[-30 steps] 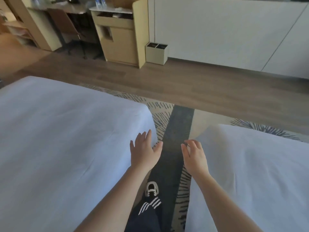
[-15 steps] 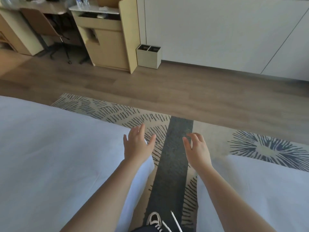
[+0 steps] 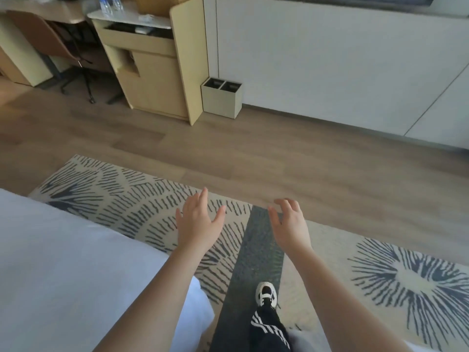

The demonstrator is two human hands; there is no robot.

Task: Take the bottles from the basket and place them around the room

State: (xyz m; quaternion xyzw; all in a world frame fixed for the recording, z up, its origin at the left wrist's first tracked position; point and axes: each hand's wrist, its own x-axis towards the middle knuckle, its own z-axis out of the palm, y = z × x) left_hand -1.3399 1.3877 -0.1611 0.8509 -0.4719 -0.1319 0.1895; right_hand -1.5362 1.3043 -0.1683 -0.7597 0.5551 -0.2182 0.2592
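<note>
On the far-left cabinet (image 3: 132,21) I see two bottles (image 3: 109,5) standing side by side, well apart from my hands. My left hand (image 3: 196,224) and right hand (image 3: 290,226) hang empty with fingers spread over the rug (image 3: 142,199). A bed (image 3: 63,275) lies near left.

- A wood-plank floor (image 3: 253,148) runs across the middle of the room.
- A cream rug (image 3: 127,199) with dark starburst strokes and one dark stripe lies on it.
- A white bed (image 3: 63,275) fills the lower left corner.
- A pale wooden cabinet (image 3: 152,80) stands far left, a brown chair (image 3: 48,41) tucked beside it under a desk.
- A small two-compartment bin (image 3: 221,97) sits against the white wall panels (image 3: 330,59).
</note>
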